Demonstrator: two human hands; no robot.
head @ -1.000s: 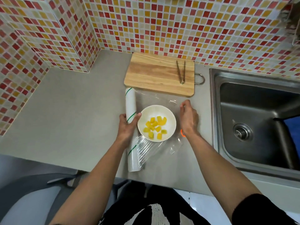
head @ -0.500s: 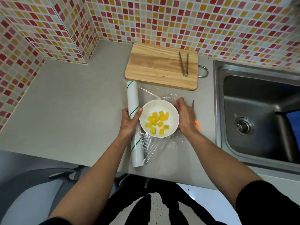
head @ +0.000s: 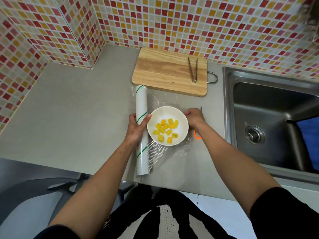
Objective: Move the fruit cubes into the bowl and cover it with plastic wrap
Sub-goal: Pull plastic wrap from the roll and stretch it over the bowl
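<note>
Fruit cubes (head: pixel 165 129) fill the white bowl (head: pixel 182 120) at frame centre. Left hand (head: pixel 137 127) grips the plastic wrap roll (head: pixel 141 107), whose green stripes carry no readable writing; right hand (head: pixel 194 116) pinches film at the bowl's rim.

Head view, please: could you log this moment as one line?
stage: wrapping | left hand: grips white wrap roll | right hand: at white bowl rim | yellow fruit cubes: in bowl

Mosaic-tiled walls (head: pixel 172 23), grey countertop (head: pixel 77 109), steel sink (head: pixel 272 118)
</note>
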